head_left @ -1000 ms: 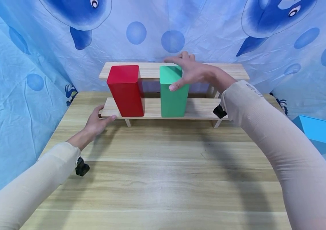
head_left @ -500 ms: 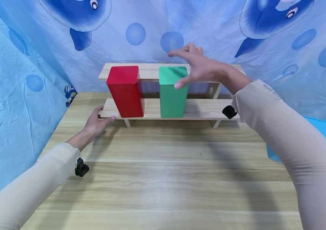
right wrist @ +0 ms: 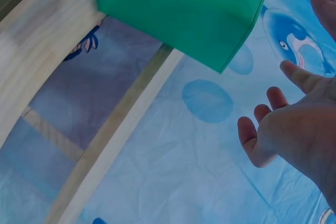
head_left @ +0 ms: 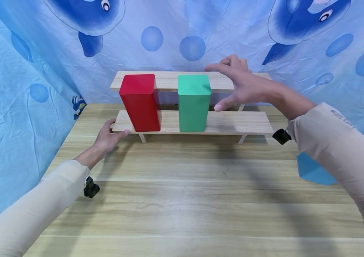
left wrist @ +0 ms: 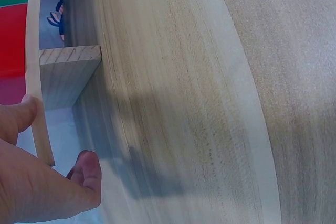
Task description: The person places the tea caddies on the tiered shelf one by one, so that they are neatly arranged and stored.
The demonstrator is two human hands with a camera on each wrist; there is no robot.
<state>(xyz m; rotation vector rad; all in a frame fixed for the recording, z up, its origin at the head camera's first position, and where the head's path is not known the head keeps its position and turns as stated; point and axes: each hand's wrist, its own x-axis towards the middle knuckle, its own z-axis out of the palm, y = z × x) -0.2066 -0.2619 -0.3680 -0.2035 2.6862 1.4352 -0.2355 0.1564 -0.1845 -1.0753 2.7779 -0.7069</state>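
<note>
A two-tier wooden shelf (head_left: pixel 241 122) stands on the table, with a red box (head_left: pixel 141 112) and a green box (head_left: pixel 194 113) upright on its lower board. My left hand (head_left: pixel 105 138) holds the left end of that board; in the left wrist view the thumb (left wrist: pixel 23 114) lies against the board and the other fingers bend beneath it. To the right of the green box, my right hand (head_left: pixel 247 84) hovers with thumb and fingers spread. Between those fingers and the green box (right wrist: pixel 178 17) there is a gap in the right wrist view.
A blue box (head_left: pixel 314 169) is at the table's right side, partly hidden by the right sleeve. The wooden tabletop (head_left: pixel 175 200) extends in front of the shelf. A blue patterned curtain (head_left: pixel 169 21) hangs behind and at both sides.
My right hand has moved away from the green box to the right, its fingers staying spread. The left hand and both boxes on the shelf keep their places.
</note>
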